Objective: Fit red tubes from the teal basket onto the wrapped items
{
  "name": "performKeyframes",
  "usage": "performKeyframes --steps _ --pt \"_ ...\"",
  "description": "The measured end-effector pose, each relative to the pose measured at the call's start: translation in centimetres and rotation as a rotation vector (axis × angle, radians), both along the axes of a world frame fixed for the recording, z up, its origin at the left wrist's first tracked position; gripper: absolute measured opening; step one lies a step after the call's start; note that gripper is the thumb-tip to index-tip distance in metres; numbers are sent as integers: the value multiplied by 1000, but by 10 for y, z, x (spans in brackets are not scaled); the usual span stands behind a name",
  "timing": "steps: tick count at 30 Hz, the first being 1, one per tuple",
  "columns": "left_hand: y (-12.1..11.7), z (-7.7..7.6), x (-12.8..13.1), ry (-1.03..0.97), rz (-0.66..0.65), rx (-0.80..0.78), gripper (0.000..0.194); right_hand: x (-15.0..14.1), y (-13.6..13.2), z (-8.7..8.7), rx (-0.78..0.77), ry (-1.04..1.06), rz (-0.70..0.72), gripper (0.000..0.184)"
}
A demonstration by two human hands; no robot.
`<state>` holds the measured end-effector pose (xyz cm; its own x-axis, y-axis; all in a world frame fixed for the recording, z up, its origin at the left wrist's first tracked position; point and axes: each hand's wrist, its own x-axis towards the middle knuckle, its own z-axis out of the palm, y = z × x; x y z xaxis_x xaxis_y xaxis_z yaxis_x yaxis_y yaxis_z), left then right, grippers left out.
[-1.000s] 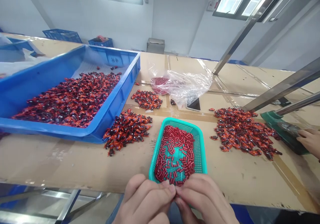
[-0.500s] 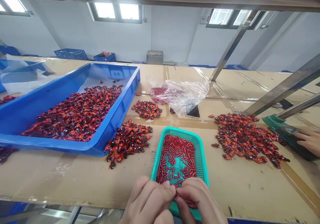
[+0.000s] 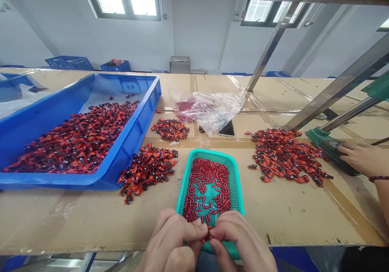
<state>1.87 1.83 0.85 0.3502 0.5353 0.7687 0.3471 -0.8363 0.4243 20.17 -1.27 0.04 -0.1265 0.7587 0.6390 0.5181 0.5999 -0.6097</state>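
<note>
My left hand and my right hand meet over the near end of a green plastic basket. Between their fingertips they pinch a small orange-and-black part, mostly hidden by the fingers. Many short dark-red tubes lie loose in the basket, with its mesh floor showing in the middle. Left of the basket is a pile of orange-and-black parts, and a smaller pile sits behind it.
A large blue tray full of similar parts stands at left. Behind the basket are a clear plastic bag and a phone. At right lies another pile, beside a co-worker's hand on a green machine base. Slanting metal posts rise there.
The view has shifted, so the tray and basket appear farther left. My hands stay together at the basket's near end, and more of the orange-and-black part shows between the fingertips.
</note>
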Motion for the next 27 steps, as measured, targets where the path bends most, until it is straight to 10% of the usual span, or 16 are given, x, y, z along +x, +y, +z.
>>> performKeyframes --steps 4,10,14,20,27 --pt "3 -3 -1 36 19 27 36 1 0 -2 93 -21 -60 13" --pt "5 7 -9 -63 5 -187 42 25 0 3 -411 386 -187 13" --pt "-1 9 -9 -301 -67 -468 37 19 -2 -2 -418 511 -134 17" --pt "-9 11 -7 -447 -168 -558 37 10 3 -15 -185 152 -41 20" --pt "-9 20 -4 -412 -86 -407 34 16 -4 -34 -262 -160 -93 12"
